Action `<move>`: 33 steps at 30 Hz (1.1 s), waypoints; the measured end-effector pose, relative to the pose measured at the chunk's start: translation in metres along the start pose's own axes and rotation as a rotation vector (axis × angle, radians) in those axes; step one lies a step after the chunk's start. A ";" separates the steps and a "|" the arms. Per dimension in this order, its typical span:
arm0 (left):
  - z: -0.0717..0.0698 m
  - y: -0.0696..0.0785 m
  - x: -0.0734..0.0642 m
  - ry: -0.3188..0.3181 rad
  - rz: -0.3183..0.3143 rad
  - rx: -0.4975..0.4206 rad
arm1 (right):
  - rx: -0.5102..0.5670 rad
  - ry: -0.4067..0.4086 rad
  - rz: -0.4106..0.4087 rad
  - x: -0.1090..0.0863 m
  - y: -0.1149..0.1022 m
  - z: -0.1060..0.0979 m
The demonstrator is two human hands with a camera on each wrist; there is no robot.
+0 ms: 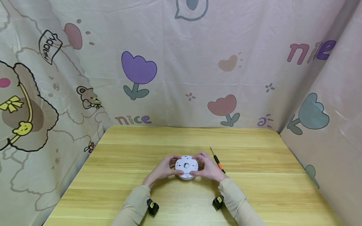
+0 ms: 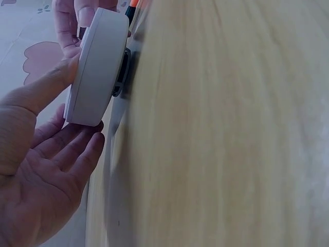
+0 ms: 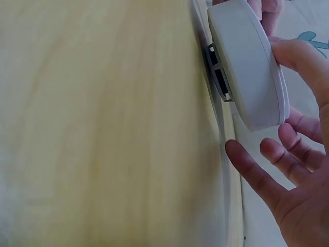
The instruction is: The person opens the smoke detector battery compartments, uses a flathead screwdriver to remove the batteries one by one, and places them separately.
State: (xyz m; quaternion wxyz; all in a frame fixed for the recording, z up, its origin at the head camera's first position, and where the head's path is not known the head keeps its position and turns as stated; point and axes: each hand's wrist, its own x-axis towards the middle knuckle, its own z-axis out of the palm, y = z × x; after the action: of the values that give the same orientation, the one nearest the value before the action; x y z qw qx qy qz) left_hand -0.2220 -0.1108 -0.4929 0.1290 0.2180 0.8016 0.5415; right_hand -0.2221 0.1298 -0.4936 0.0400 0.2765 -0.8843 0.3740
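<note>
A round white smoke detector (image 1: 186,177) sits low over the wooden table, its flat mounting plate (image 1: 186,171) facing up with a hole in the middle and small slots. My left hand (image 1: 164,169) grips its left side, thumb on the plate and fingers round the far edge. From the other side my right hand (image 1: 210,168) holds it the same way. In the right wrist view, the thumb presses the plate's edge while some fingers spread away from the body. A dark slotted grille (image 3: 218,72) protrudes from the underside, close to the tabletop.
A screwdriver (image 1: 217,160) with a black and orange handle lies just right of my right hand, its tip pointing away. The wooden table (image 1: 135,141) ends at a patterned cloth (image 1: 181,62) at the back and sides. Black wrist cameras (image 1: 152,207) hang below both sleeves.
</note>
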 end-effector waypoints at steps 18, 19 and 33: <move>0.003 0.025 -0.008 -0.005 0.002 0.040 | -0.041 0.021 -0.107 0.003 0.000 -0.002; 0.003 0.021 -0.006 -0.001 0.003 0.038 | -0.040 0.023 -0.111 0.003 0.001 -0.002; 0.006 0.000 0.000 0.025 0.030 0.048 | 0.053 0.072 -0.090 -0.002 0.002 -0.007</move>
State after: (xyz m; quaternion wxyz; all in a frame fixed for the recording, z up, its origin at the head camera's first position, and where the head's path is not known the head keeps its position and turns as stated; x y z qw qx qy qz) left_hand -0.2194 -0.1061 -0.4951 0.1057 0.2263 0.8124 0.5268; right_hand -0.2228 0.1365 -0.4906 0.0814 0.3035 -0.8587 0.4048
